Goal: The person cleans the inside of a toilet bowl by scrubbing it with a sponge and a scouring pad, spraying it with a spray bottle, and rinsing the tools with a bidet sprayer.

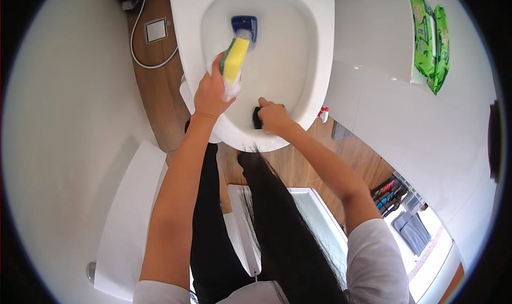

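Observation:
Foam clings to the yellow sponge [235,60] with a green scouring side, which my left hand [212,95] grips over the left part of a white toilet bowl [186,32]. Beyond the sponge, dark blue water [244,22] with some foam sits at the bowl's outlet. My right hand [273,117] is lower in the bowl, near its front rim, with fingers closed on a dark green scouring pad [257,118] against the inner wall. Part of the pad is hidden by the fingers.
Green wipes packs [430,42] lie on the white ledge at right. A red-and-white spray bottle top [324,114] shows beside the bowl. On the left are a white hose [133,42] and a square floor drain [156,31]. A white-framed glass panel [314,208] lies behind my legs.

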Demonstrator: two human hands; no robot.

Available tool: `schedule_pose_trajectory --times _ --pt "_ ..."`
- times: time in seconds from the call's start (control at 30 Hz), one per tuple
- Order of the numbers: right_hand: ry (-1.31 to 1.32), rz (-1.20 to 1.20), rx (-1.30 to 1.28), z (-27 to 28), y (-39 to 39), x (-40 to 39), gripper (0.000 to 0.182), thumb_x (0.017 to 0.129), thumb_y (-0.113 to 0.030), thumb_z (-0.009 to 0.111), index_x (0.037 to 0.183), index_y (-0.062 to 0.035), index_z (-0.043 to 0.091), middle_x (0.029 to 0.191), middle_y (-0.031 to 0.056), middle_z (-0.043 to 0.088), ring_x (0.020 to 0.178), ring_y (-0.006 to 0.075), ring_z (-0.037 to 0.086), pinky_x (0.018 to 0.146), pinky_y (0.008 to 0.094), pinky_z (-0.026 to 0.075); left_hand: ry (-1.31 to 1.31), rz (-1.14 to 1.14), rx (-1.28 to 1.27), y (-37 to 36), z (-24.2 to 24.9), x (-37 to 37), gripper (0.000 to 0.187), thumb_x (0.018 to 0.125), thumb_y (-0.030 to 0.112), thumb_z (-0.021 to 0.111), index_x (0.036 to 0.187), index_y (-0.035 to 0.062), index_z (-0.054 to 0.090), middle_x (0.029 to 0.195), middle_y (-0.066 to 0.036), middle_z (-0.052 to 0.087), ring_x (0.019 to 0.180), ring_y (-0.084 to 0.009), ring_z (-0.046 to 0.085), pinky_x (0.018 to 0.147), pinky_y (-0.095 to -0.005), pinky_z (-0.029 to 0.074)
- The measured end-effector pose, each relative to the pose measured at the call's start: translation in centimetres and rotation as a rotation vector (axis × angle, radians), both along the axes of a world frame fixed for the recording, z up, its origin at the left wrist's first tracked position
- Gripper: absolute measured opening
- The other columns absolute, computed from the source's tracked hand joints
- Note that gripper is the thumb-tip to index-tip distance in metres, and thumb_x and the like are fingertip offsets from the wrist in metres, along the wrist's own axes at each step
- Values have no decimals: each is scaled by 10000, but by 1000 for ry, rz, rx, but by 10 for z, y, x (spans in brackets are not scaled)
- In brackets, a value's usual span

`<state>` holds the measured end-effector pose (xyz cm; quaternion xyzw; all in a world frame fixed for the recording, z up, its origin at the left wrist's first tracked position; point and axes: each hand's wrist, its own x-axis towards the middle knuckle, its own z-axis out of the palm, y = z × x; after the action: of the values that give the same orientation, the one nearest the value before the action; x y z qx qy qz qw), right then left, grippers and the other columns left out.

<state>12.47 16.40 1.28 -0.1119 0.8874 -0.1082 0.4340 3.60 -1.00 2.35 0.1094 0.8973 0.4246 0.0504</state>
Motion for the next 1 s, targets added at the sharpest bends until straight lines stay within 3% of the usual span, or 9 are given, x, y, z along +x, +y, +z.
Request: schedule_pose_trajectory --times 0.1,0.2,0.37,0.47,0.57,0.67,0.8,0.93,1.0 --pt "-43 -279 -253 -13 1 -17 139 614 -69 635 729 9 636 1042 121 502 897 288 574 744 414 494 -6 15 -14 1 4 3 781 616 91 721 1297 123 341 859 -211 600 763 -402 591 653 -447 495" --pt "450 64 171 -50 29 -48 93 702 -98 601 737 -37 662 1068 93 514 904 258 570 705 401 475 -23 18 -30 2 9 0 767 622 84 711 1294 119 343 881 -218 602 795 -410 592 666 -450 495" --pt "822 8 355 -62 52 -117 123 753 -130 567 734 -57 664 1041 108 520 893 243 551 725 379 418 30 10 -6 1 5 1 721 641 83 697 1275 94 354 918 -224 604 830 -414 593 683 -441 497" --pt "479 56 174 -76 32 -54 169 759 -151 580 809 -19 672 1135 159 516 936 303 581 769 468 471 48 45 149 3 3 -4 521 714 103 677 1175 32 446 905 -214 610 836 -379 611 696 -398 501" --pt "355 115 193 -16 44 -63 181 692 -110 663 831 5 666 1137 173 539 883 276 617 735 398 493 136 16 385 2 8 -12 380 776 131 651 1102 2 504 890 -168 630 816 -293 634 701 -356 502" --pt "343 -920 -583 21 80 -88 138 806 -136 600 837 -6 631 940 100 594 868 179 572 720 366 470 -253 106 762 -3 19 -22 331 802 189 636 1046 -17 548 895 -114 636 781 -218 629 709 -317 501" --pt "6 -1247 -1487 43 73 -71 225 896 -114 508 1078 14 541 980 57 569 884 142 545 811 306 449 -785 -68 1208 -1 4 -44 393 772 271 634 1042 -7 566 940 -90 624 818 -199 618 732 -315 509" --pt "119 -1110 -1456 44 53 -48 250 869 -197 585 967 32 603 892 62 586 842 151 555 767 317 458 -845 -179 1169 11 -2 -40 410 778 257 623 1072 -17 544 971 -95 616 875 -213 611 784 -348 507" --pt "552 -920 -1118 61 73 -12 364 890 -214 563 1195 -15 551 1064 71 589 908 175 554 811 306 455 -756 -243 1166 14 -10 -43 554 766 291 633 1196 -16 465 1087 -147 578 958 -243 597 837 -373 497"
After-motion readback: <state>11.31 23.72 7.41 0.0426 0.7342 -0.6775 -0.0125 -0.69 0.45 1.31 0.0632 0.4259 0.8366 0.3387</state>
